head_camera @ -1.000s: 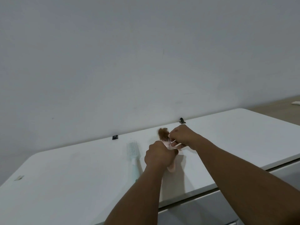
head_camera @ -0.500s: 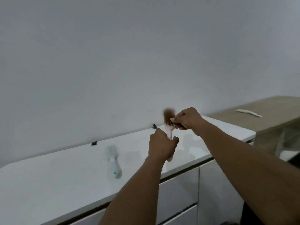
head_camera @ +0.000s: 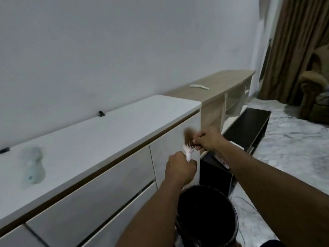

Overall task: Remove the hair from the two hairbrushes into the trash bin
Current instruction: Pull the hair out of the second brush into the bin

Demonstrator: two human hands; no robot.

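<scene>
The left hand [head_camera: 179, 169] is closed in a fist around the handle of a pale pink plastic hairbrush [head_camera: 187, 148], holding it upright with the bristled head pointing up, in front of the white drawer fronts. The right hand [head_camera: 208, 139] is just above and to the right of that fist, its fingertips [head_camera: 196, 142] pinched together on a brown tuft of hair [head_camera: 188, 135] that sits in the bristles and rises above the brush head; the tuft is blurred, so how much of it is free of the bristles cannot be told. The two hands are near each other but not touching, with the brush neck showing between them.

Directly below the left fist, and beneath both forearms, stands one round black trash bin [head_camera: 206, 216], its mouth open upward and its inside dark; what lies in it cannot be seen.

Two hairbrushes show in all. The second, a pale mint-green plastic hairbrush [head_camera: 33, 167], lies well to the left of the hands on the flat top of the long white cabinet [head_camera: 106, 132], blurred, its handle end toward the camera. No hand touches it.

Beyond the right hand, farther along the wall, runs a light wooden shelf unit [head_camera: 222, 82] with one slim white curved object [head_camera: 199, 86] lying on its top. To the right of the right hand sits a low black piece of furniture [head_camera: 249, 122] on a marbled grey floor [head_camera: 293, 139], and brown curtains [head_camera: 293, 41] hang in the far corner.
</scene>
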